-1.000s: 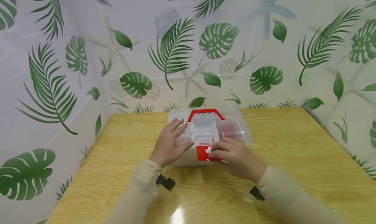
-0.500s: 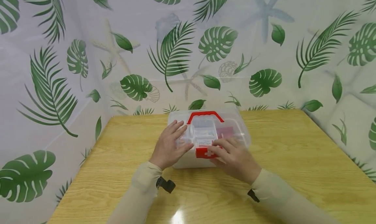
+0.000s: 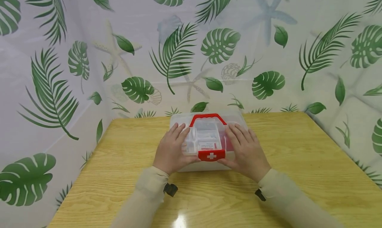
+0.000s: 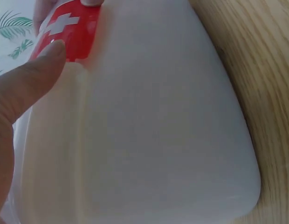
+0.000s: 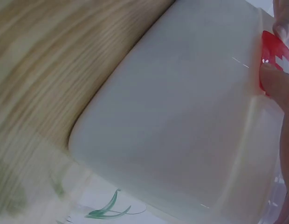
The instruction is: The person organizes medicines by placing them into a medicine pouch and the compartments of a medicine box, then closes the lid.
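Observation:
A translucent plastic first-aid box [image 3: 203,166] stands on the table, with a red carrying handle [image 3: 209,115] on its lid and a red latch [image 3: 204,156] bearing a white cross at the front. My left hand [image 3: 170,153] rests on the left side of the lid, fingers extended, its thumb [image 4: 37,74] touching the latch's left end. On the right side lies my right hand [image 3: 247,151], fingers stretched over the lid and thumb [image 5: 280,86] against the latch's right end. The lid is down. Through it show a small printed packet [image 3: 207,145] and something pink [image 3: 228,143].
The box sits toward the back of a wood-grain table [image 3: 119,175]. Behind and beside it hangs a white cloth [image 3: 179,65] printed with green leaves. Dark straps [image 3: 170,190] circle both wrists.
My right hand has let go of the latch's right part and spread over the lid's right side. The latch has swung slightly. My left thumb has moved down onto the latch.

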`<state>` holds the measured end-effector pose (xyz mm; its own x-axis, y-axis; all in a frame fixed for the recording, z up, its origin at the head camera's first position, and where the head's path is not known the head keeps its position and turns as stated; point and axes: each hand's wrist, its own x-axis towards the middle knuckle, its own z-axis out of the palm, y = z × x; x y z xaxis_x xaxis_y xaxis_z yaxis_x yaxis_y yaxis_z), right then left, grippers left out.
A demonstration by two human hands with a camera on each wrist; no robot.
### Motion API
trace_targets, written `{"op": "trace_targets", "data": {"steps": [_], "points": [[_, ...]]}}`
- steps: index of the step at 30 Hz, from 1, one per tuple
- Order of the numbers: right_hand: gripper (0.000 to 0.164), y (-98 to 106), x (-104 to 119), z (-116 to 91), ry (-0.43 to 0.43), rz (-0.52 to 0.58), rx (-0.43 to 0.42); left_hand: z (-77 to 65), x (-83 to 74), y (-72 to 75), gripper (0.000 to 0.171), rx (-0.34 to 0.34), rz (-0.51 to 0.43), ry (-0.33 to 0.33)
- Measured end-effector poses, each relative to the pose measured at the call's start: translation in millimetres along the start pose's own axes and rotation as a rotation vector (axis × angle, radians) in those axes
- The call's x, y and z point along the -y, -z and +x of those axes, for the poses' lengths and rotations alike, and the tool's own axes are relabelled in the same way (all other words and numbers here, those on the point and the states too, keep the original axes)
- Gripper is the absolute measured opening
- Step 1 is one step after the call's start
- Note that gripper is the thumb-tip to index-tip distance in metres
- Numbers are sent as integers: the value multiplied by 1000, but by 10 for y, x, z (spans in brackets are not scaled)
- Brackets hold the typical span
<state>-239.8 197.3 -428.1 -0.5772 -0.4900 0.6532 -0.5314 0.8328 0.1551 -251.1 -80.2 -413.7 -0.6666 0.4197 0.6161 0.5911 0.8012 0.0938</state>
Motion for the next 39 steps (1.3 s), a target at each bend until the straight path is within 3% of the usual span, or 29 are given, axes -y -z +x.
{"op": "trace_targets", "data": {"steps": [4,13,28,39], "points": [[107,-32,-3,3,7,-7,-25,-4,-33,-11,98,-32,78,-21],[104,-57,18,-6,-18,-11,-31,-20,-100,-32,92,-44,115,-11],[102,-76,49,1,-36,-26,-44,-24,-139,-66,88,-65,87,9],[103,-70,85,5,-63,-22,-21,-16,-87,-47,89,-54,55,-20]]}}
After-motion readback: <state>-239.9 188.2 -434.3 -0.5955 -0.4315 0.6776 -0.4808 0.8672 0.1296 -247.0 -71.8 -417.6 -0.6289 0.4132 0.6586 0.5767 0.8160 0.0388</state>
